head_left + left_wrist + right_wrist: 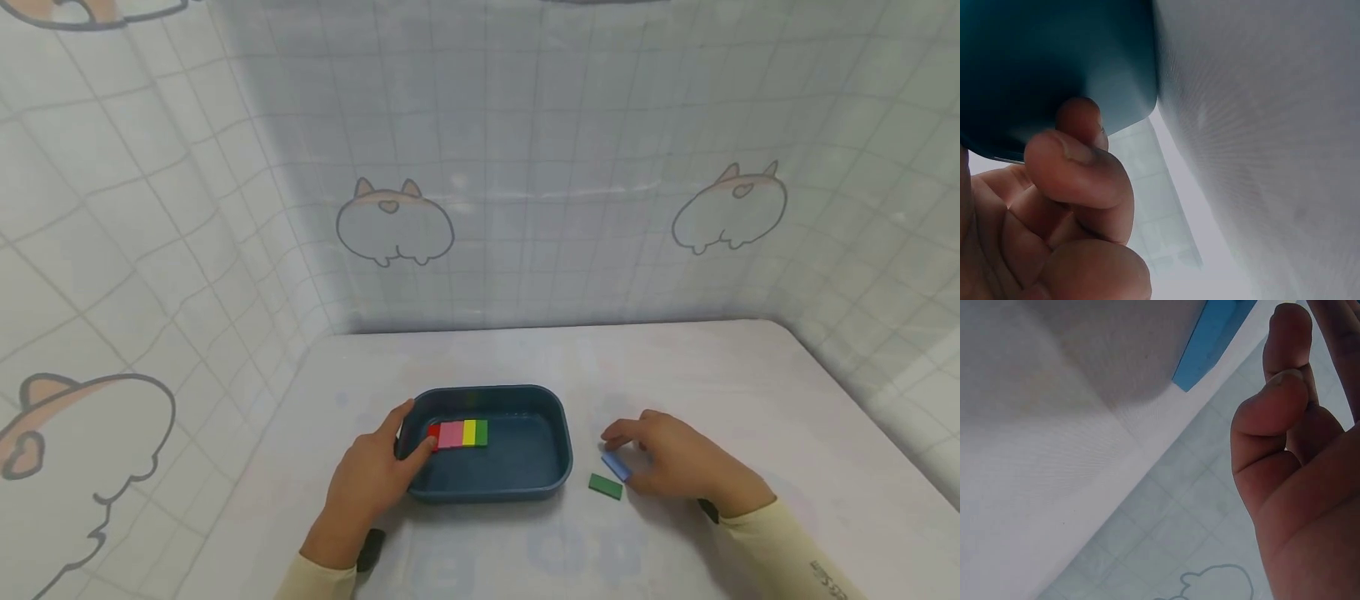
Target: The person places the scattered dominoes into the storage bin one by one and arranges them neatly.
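A dark blue-green rectangular tray (525, 492) sits on the table. My left hand (371, 471) grips its left end, thumb over the rim and fingers outside; the left wrist view shows curled fingers (1079, 169) by the tray's outer wall (1110, 69). Inside lie a red block (433, 432), a pink block (451, 434), a yellow block (468, 432) and a green block (482, 432), side by side. My right hand (675, 458) bends around a blue block (616, 466), thumb at its near end. Whether it pinches the block is unclear; the right wrist view shows the block's side (1204, 350) beside curled fingers (1272, 412).
A dark green block (605, 486) lies on the table between the tray and my right hand. The white table (465, 358) is bordered by a hanging grid-patterned sheet (540, 242) at the back and sides.
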`<move>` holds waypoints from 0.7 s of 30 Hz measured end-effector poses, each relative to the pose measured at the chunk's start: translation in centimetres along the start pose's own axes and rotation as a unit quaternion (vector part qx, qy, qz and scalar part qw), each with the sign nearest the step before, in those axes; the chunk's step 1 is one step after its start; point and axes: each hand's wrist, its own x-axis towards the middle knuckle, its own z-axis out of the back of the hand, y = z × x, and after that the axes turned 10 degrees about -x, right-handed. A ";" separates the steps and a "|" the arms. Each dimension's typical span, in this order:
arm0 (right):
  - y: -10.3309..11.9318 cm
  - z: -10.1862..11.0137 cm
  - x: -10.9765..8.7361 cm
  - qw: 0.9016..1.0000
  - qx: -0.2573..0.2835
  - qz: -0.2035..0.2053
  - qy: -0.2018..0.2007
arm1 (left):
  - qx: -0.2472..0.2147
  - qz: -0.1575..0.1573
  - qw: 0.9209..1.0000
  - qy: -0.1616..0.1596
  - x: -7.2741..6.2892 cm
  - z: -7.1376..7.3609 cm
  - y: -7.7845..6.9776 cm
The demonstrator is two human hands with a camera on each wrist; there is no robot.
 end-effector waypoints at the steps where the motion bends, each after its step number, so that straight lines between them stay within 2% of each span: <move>1: 0.0 0.0 0.0 1.000 -0.001 0.002 -0.003 | 0.001 0.000 1.000 0.000 0.0 0.0 0.0; 11: -0.1 0.2 0.0 1.000 -0.016 -0.002 -0.015 | 0.004 0.000 1.000 -0.005 0.1 0.0 -0.3; 21: -0.3 0.1 0.2 1.000 0.009 -0.005 -0.010 | 0.009 0.001 1.000 -0.007 -0.1 0.1 -0.5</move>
